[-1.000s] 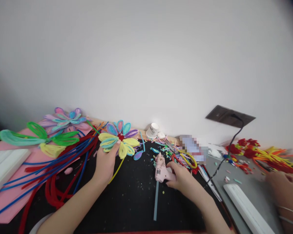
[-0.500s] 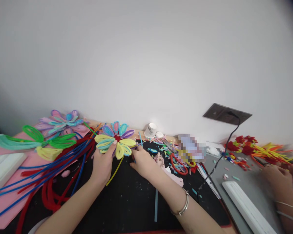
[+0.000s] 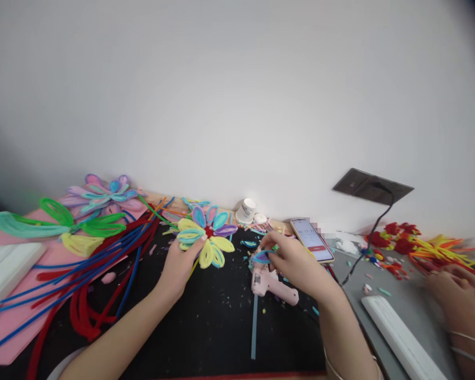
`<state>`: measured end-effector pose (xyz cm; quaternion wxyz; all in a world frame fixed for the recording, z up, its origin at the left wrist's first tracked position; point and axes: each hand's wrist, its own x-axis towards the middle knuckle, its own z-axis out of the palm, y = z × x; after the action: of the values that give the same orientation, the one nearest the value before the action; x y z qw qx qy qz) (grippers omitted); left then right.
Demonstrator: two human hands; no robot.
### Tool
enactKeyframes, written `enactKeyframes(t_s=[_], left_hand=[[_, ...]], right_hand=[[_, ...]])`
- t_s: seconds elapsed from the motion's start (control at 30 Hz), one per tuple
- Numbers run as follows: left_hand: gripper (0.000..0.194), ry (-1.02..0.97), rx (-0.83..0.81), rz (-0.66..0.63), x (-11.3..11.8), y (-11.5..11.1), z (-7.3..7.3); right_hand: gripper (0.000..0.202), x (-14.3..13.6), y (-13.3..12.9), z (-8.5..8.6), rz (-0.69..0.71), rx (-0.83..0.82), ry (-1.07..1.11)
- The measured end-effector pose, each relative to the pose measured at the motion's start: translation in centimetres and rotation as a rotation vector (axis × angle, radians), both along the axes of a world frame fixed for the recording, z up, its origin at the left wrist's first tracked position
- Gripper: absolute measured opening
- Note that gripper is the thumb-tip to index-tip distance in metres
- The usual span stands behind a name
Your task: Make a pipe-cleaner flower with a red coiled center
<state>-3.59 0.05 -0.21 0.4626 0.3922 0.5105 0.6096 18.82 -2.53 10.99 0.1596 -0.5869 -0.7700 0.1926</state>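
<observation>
My left hand (image 3: 176,269) is closed around the lower left of a pipe-cleaner flower (image 3: 217,249) with yellow, teal, blue and purple petals and a red centre. Out to the right, my right hand (image 3: 301,266) pinches a loose blue and purple pipe-cleaner petal (image 3: 262,257). That petal is held over the front of a pale pink glue gun (image 3: 280,288), which lies on the black mat (image 3: 206,332). Whether the petal touches the nozzle is hidden by the fingers.
Red and blue pipe cleaners (image 3: 85,272) and a green flower (image 3: 73,227) lie at left. Behind stand a paper cup (image 3: 246,211) and a phone (image 3: 314,243). A black cord (image 3: 364,253) runs from the wall socket. At right are another person's hands (image 3: 455,293) and a white bar (image 3: 401,338).
My right hand has moved right, from beside the flower to above the glue gun, and the petal now shows in its fingers. My left hand and the flower have shifted slightly right.
</observation>
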Motion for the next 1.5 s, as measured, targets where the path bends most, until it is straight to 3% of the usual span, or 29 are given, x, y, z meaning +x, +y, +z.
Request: enactKeyframes(t_s=[0.13, 0.33, 0.57, 0.73, 0.97, 1.5], left_hand=[[0.038, 0.020, -0.033, -0.131, 0.3, -0.5, 0.5], [0.028, 0.187, 0.024, -0.192, 0.4, -0.9, 0.9], [0.025, 0.301, 0.093, -0.226, 0.6, -1.4, 1.4], [0.027, 0.344, 0.094, -0.215, 0.6, -1.4, 1.5], [0.027, 0.366, 0.086, -0.220, 0.6, -1.6, 1.5], [0.026, 0.327, 0.089, -0.227, 0.6, -1.6, 1.8]], right_hand=[[0.022, -0.7, 0.6, 2.2, -0.026, 0.085, 0.167], [0.011, -4.2, 2.6, 2.9, -0.081, 0.113, 0.381], [0.015, -6.4, 4.3, 3.8, -0.099, 0.104, 0.216], [0.018, -6.9, 4.9, 3.4, -0.015, 0.068, 0.073], [0.015, -7.8, 5.5, 2.0, -0.078, 0.146, -0.051], [0.016, -7.8, 5.9, 0.9, -0.074, 0.177, 0.030]])
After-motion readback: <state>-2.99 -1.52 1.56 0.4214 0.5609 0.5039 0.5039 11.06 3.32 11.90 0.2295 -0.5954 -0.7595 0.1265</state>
